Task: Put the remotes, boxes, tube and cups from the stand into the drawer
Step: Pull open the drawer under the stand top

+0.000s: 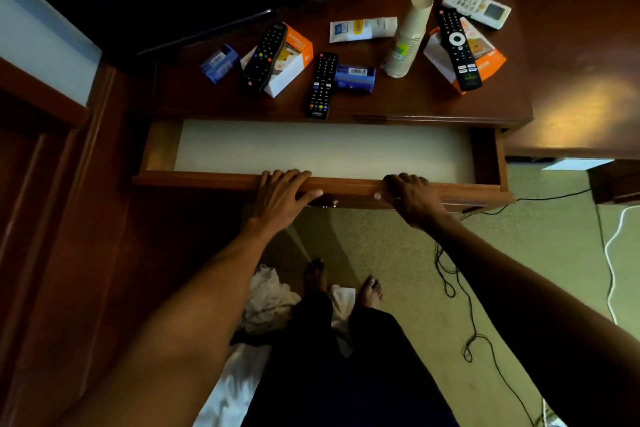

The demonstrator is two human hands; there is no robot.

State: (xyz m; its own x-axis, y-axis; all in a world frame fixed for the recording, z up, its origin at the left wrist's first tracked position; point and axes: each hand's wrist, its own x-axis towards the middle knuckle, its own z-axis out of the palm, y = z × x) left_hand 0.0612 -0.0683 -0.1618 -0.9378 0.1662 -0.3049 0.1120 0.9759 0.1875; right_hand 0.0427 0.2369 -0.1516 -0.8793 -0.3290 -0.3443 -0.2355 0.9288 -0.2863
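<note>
The wooden drawer (214, 180) stands pulled out, its pale lined bottom bare. My left hand (284, 194) and my right hand (412, 198) both grip its front rail. On the stand (415, 100) lie a black remote (265, 57) on an orange-white box (294, 62), a second black remote (321, 85) beside a blue box (356, 78), another blue box (219, 63), a white tube (362, 29), a tipped stack of paper cups (407, 36), a black remote (459, 48) on another orange-white box (485, 59), and a white remote (478, 6).
A dark TV base and cables run along the back of the stand. Black and white cords (450, 274) trail over the green carpet at the right. White cloth (266, 298) lies by my bare feet. Wooden panelling closes off the left.
</note>
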